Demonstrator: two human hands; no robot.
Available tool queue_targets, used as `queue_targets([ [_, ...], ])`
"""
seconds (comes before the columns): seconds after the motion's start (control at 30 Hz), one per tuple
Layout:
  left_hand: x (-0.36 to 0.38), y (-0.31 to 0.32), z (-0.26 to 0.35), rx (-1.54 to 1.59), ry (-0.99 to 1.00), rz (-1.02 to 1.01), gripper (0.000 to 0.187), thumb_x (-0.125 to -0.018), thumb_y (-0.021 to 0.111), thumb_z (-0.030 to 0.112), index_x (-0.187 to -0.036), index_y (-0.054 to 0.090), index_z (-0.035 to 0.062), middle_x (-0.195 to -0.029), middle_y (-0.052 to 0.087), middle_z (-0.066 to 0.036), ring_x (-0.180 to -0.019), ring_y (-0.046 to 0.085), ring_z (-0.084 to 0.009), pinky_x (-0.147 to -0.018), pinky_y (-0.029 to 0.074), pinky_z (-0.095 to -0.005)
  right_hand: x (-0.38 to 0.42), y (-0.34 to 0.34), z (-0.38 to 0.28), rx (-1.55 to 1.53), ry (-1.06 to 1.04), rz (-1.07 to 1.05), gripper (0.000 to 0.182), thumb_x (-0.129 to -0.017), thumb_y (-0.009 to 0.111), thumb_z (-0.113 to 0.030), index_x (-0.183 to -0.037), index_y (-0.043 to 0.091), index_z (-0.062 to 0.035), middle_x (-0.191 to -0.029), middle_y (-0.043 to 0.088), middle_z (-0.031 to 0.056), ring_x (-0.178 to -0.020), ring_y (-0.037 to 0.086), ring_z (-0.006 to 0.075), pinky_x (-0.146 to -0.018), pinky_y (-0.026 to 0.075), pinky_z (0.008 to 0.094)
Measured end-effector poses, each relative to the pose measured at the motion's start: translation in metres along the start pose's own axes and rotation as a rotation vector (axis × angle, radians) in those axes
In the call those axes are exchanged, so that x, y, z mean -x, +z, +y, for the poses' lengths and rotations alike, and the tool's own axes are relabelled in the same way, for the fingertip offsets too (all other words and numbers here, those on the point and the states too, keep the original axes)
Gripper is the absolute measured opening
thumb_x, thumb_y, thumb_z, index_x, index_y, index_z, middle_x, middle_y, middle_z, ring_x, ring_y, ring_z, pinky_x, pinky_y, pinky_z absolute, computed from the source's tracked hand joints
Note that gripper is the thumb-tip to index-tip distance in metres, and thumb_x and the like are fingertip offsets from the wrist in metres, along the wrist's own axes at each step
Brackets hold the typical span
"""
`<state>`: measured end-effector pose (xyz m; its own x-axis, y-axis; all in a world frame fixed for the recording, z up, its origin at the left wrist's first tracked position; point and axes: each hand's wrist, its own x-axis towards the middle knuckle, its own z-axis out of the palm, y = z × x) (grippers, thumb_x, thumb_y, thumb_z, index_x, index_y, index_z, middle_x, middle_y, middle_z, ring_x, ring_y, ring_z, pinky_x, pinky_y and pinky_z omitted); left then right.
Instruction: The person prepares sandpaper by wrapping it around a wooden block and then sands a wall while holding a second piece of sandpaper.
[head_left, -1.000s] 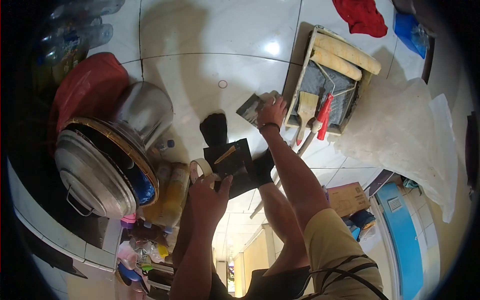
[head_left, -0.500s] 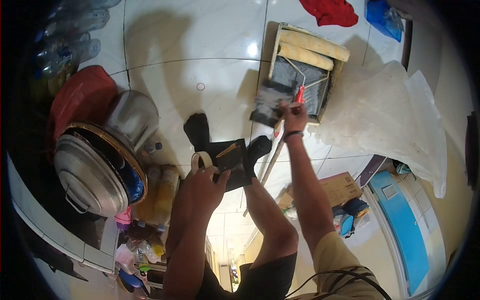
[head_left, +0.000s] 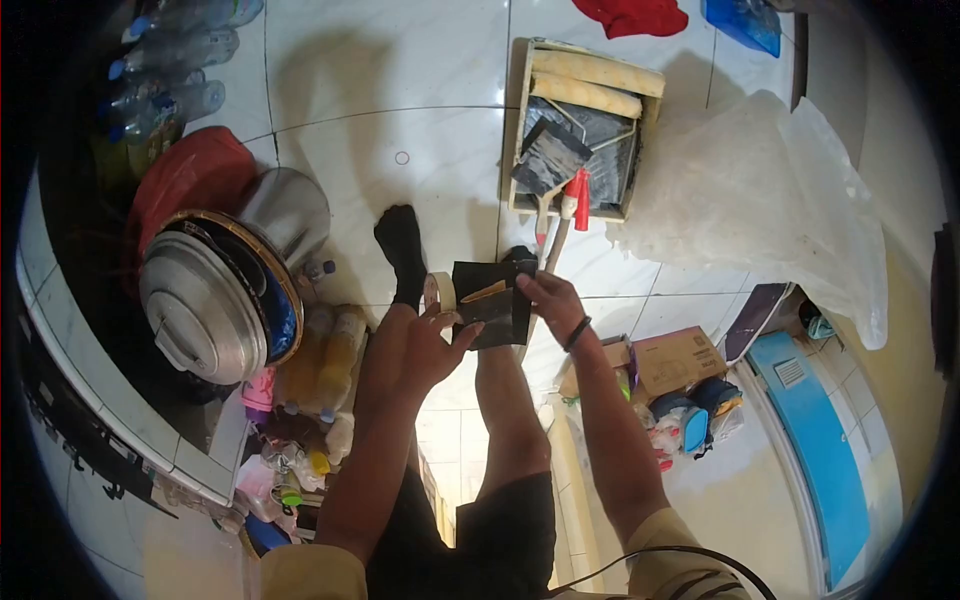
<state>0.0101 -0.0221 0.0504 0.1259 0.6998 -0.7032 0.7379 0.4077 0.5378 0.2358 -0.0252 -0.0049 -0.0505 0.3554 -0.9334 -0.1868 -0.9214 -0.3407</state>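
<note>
In front of my knees I hold a black sheet [head_left: 500, 325] that looks like sandpaper, with a tan torn-looking strip across it. My left hand [head_left: 432, 350] is closed on its left edge and also keeps a roll of masking tape [head_left: 440, 291], thumb over the sheet. Pinched in my right hand [head_left: 556, 304] is the sheet's right side. Beyond it, a dusty grey-black piece [head_left: 552, 157] lies on the paint tray [head_left: 626, 213], close to a putty knife [head_left: 543, 215] and a red-handled tool [head_left: 582, 205]. Paint rollers [head_left: 590, 96] rest across the tray's far end.
A crumpled plastic sheet [head_left: 740, 200] covers floor right of the tray. Lidded metal pots [head_left: 205, 305], bottles [head_left: 340, 365] and a red bag [head_left: 195, 180] stand on the left. Cardboard boxes [head_left: 675, 362] sit at the right, near a blue door panel [head_left: 810, 450].
My right hand has put the dusty piece down on the tray and come back to grip the black sheet's right side. My left hand still holds the tape and the sheet.
</note>
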Motion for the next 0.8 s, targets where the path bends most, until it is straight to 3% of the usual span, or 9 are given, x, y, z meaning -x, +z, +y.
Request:
queue_targets([
  [0.1,0.006,-0.019,0.023,-0.045,-0.048,-0.071,0.044,-0.078,0.073,0.050,-0.089,0.074,0.0075,-0.091,0.063,-0.016,-0.095,0.063,-0.0303,-0.081,0.051,-0.0389,0.015,-0.005,0.025,-0.057,-0.084,0.045,0.024,-0.088,0.072,-0.020,-0.100,0.067,0.0000,-0.086,0.067,0.0019,-0.073,0.059,0.0083,-0.063,0.049,0.0256],
  [0.13,0.010,-0.020,0.026,-0.010,-0.046,-0.049,0.043,-0.078,0.074,0.048,-0.089,0.073,0.0059,-0.092,0.064,-0.017,-0.095,0.064,-0.0302,-0.080,0.051,-0.0385,0.018,-0.010,0.031,-0.034,-0.056,0.098,0.014,-0.085,0.073,-0.012,-0.091,0.066,-0.0010,-0.079,0.065,0.0002,-0.068,0.057,0.0073,-0.060,0.046,0.0246],
  [0.23,0.020,-0.009,0.017,0.042,-0.045,0.039,0.041,-0.079,0.076,0.041,-0.089,0.071,0.0012,-0.091,0.066,-0.019,-0.092,0.065,-0.0314,-0.079,0.051,-0.0381,0.031,-0.029,0.042,0.094,-0.134,0.319,0.012,-0.084,0.073,-0.009,-0.082,0.064,-0.0021,-0.072,0.061,-0.0012,-0.065,0.054,0.0062,-0.058,0.043,0.0235],
  [0.3,0.023,0.012,-0.019,-0.001,-0.038,0.129,0.039,-0.079,0.077,0.035,-0.088,0.070,-0.0018,-0.086,0.068,-0.020,-0.090,0.066,-0.0341,-0.080,0.051,-0.0389,0.038,-0.047,0.050,0.065,-0.156,0.414,0.012,-0.084,0.072,-0.009,-0.081,0.064,-0.0011,-0.070,0.061,-0.0005,-0.065,0.054,0.0063,-0.058,0.042,0.0236],
  [0.43,0.027,-0.004,-0.015,0.175,-0.157,0.079,0.040,-0.079,0.077,0.034,-0.089,0.068,-0.0038,-0.079,0.067,-0.019,-0.081,0.066,-0.0333,-0.074,0.050,-0.0373,0.053,-0.087,0.069,0.195,-0.156,0.533,0.015,-0.085,0.072,-0.013,-0.088,0.066,-0.0001,-0.077,0.066,0.0033,-0.068,0.056,0.0069,-0.061,0.046,0.0229],
  [0.6,0.049,-0.017,0.001,0.168,-0.110,0.152,0.039,-0.078,0.077,0.033,-0.085,0.066,-0.0041,-0.076,0.066,-0.019,-0.069,0.066,-0.0306,-0.066,0.050,-0.0354,0.094,-0.099,0.051,0.039,-0.106,0.413,0.016,-0.087,0.071,-0.016,-0.092,0.065,-0.0021,-0.081,0.066,0.0026,-0.069,0.057,0.0082,-0.060,0.047,0.0242],
  [0.7,0.066,-0.032,0.028,0.099,-0.091,0.218,0.038,-0.077,0.078,0.032,-0.083,0.066,-0.0031,-0.077,0.068,-0.017,-0.070,0.067,-0.0270,-0.066,0.050,-0.0347,0.123,-0.090,0.036,-0.052,-0.129,0.351,0.015,-0.088,0.070,-0.017,-0.094,0.065,-0.0041,-0.084,0.066,0.0019,-0.071,0.058,0.0088,-0.060,0.047,0.0242],
  [0.8,0.089,-0.057,0.065,0.249,-0.110,0.163,0.037,-0.077,0.078,0.032,-0.084,0.067,-0.0020,-0.075,0.068,-0.014,-0.070,0.066,-0.0216,-0.066,0.050,-0.0331,0.160,-0.079,0.009,-0.188,-0.159,0.273,0.012,-0.089,0.069,-0.015,-0.095,0.065,-0.0051,-0.086,0.066,0.0017,-0.073,0.058,0.0090,-0.065,0.048,0.0239],
])
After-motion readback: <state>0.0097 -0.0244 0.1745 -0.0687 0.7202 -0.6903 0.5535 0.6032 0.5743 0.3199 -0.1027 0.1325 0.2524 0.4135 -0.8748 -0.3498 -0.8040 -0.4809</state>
